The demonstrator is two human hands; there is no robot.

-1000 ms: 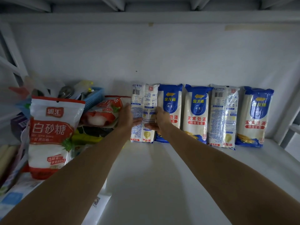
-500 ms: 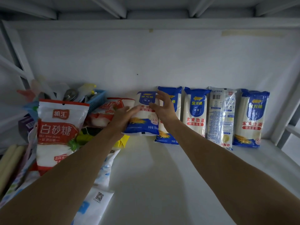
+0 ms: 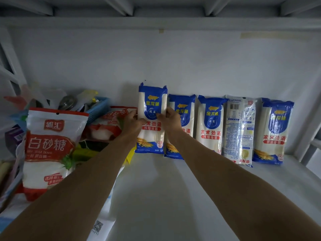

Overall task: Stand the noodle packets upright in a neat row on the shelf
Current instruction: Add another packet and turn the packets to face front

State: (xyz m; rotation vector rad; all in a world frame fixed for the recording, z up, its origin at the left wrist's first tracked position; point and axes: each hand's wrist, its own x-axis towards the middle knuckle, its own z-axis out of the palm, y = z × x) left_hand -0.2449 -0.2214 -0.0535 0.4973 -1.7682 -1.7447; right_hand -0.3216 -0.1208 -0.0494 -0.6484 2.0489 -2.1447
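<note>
Several blue-and-white noodle packets stand in a row against the back wall of the white shelf. The leftmost packet is upright with its front label facing me. My left hand grips its left edge and my right hand grips its right edge. To its right stand a second packet, partly hidden by my right hand, a third packet, a fourth packet with its printed back facing me and upside down, and a fifth packet.
A tall red-and-white sugar bag stands at the left. Behind it are a blue basket of utensils and another red-and-white bag. A white packet with a QR code lies at the shelf's front left.
The leftmost packet first showed its back, was then tipped and turned in both hands, and now stands upright with its front label facing me.
</note>
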